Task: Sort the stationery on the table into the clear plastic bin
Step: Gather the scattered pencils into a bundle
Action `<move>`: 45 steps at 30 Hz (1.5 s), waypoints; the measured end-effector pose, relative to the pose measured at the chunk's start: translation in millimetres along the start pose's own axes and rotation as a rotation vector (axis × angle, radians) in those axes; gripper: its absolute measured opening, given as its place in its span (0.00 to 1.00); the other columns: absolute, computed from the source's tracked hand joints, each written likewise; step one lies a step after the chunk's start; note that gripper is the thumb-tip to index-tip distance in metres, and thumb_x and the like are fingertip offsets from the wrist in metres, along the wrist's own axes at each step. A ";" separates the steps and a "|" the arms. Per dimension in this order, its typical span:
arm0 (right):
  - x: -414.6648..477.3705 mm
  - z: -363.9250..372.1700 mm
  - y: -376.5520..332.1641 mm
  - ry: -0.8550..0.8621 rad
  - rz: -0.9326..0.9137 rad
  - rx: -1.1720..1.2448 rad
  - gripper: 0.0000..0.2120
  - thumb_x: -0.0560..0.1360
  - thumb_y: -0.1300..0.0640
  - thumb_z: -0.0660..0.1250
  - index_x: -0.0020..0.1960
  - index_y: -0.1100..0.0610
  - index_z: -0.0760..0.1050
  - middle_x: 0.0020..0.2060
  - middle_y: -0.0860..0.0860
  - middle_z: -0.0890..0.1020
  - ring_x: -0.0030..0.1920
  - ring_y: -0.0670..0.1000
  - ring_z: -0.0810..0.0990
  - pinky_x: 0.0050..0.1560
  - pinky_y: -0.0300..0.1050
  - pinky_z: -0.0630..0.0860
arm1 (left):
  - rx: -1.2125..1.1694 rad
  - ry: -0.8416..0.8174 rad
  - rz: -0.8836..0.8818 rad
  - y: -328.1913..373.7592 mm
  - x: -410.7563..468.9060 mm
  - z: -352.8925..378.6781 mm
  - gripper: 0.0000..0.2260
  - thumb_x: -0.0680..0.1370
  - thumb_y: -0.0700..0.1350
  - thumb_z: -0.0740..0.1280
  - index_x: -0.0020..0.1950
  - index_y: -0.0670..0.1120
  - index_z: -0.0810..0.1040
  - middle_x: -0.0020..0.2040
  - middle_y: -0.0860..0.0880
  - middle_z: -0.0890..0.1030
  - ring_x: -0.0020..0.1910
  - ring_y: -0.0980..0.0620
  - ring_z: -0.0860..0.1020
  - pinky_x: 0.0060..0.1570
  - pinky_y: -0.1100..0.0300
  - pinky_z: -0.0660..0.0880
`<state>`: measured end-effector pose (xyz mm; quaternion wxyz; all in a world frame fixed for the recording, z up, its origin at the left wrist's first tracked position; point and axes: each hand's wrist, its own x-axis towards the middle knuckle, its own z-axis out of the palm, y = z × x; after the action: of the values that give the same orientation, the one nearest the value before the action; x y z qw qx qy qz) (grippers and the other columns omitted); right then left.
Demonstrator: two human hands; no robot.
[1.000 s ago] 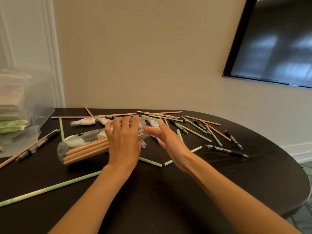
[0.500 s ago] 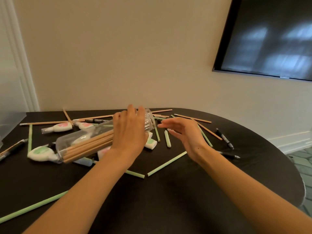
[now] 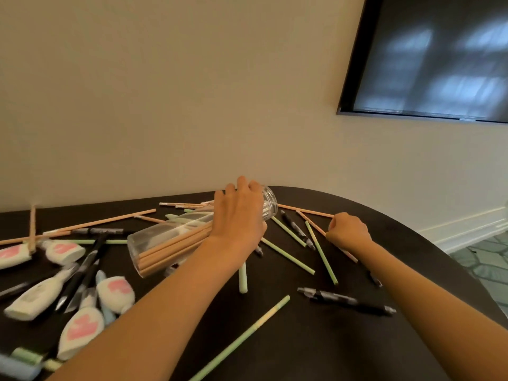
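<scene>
Over on the desk (image 3: 302, 339), head view: my left hand (image 3: 239, 215) has its fingers wrapped round the clear plastic bin (image 3: 154, 243) near its open mouth. The bin's lying on its side with a bunch of tan pencils (image 3: 170, 251) already in it. My right hand (image 3: 349, 231) is off to the right, fingers curled down on a loose tan pencil (image 3: 308, 210). Honestly can't tell if they've got it pinched. I'd say I'm mid pencil-collecting. Next move needs a firm pinch, a lift, then feeding it end-first into the mouth. Plenty of green pencils (image 3: 321, 251), black pens (image 3: 343, 299) and correction tapes (image 3: 79, 328) left.
</scene>
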<state>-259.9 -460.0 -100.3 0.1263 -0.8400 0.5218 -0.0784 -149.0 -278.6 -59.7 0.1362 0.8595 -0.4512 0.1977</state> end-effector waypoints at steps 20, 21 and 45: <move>88.1 15.1 -40.5 -0.019 -0.289 0.073 0.04 0.79 0.58 0.58 0.46 0.59 0.68 0.43 0.55 0.74 0.41 0.52 0.75 0.42 0.44 0.74 | 0.086 -0.038 -0.071 -16.0 65.6 44.4 0.25 0.74 0.51 0.68 0.67 0.45 0.64 0.62 0.46 0.69 0.59 0.47 0.71 0.57 0.55 0.66; 89.5 17.9 -46.7 0.008 -0.333 0.022 0.04 0.80 0.60 0.57 0.52 0.60 0.68 0.47 0.56 0.74 0.43 0.54 0.75 0.44 0.46 0.74 | 0.089 -0.030 -0.077 -19.3 65.8 43.7 0.25 0.74 0.51 0.68 0.67 0.45 0.65 0.61 0.46 0.69 0.59 0.47 0.71 0.57 0.55 0.66; -20.0 -49.6 -193.7 -0.008 -0.373 0.869 0.14 0.80 0.54 0.57 0.37 0.56 0.71 0.32 0.50 0.74 0.32 0.46 0.72 0.39 0.42 0.70 | 0.013 -0.023 -0.216 -88.9 -14.1 -53.1 0.25 0.74 0.51 0.68 0.67 0.49 0.64 0.62 0.48 0.70 0.60 0.49 0.71 0.60 0.56 0.64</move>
<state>-115.9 -366.5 4.1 0.4520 -0.7890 0.2803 -0.3075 -94.1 -197.1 -24.2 0.1458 0.9063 -0.3560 0.1747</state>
